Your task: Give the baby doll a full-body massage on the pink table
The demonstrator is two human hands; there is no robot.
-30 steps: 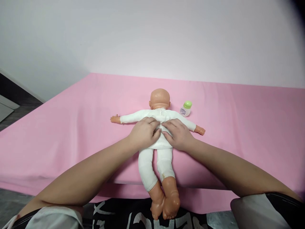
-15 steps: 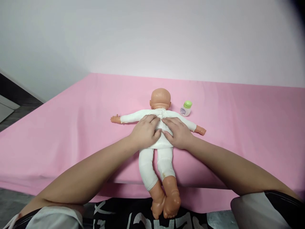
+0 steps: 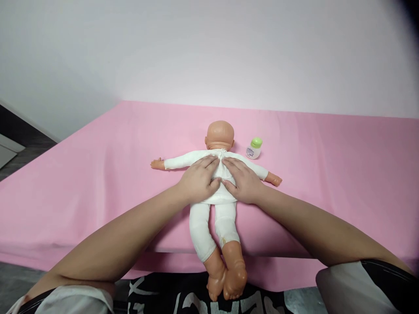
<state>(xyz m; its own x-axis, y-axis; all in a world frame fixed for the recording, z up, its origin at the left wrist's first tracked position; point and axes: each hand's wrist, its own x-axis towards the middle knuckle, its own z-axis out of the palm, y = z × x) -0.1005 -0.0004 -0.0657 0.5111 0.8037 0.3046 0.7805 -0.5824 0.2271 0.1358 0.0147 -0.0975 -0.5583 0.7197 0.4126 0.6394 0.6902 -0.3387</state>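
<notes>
A baby doll (image 3: 214, 197) with a white cloth body lies face down, its arms stretched out to both sides and its feet over the near edge. My left hand (image 3: 200, 178) rests flat on the left half of its back, fingers extended toward the spine. On the right half lies my right hand (image 3: 244, 178), also flat, its fingertips close to those of the left. Both thumbs point inward at the lower back. Beside the doll's right-hand shoulder stands a small clear bottle (image 3: 254, 150) with a green cap, touched by neither hand.
Pink cloth (image 3: 98, 183) covers the table under the doll. Behind it rises a plain pale wall (image 3: 209, 52). The cloth's near edge hangs down in front of my dark printed clothing (image 3: 190, 292). Dark floor (image 3: 31, 152) shows at the far left.
The view has shifted very slightly. Both hands stay on the doll's back, with the fingertips perhaps a touch nearer its neck.
</notes>
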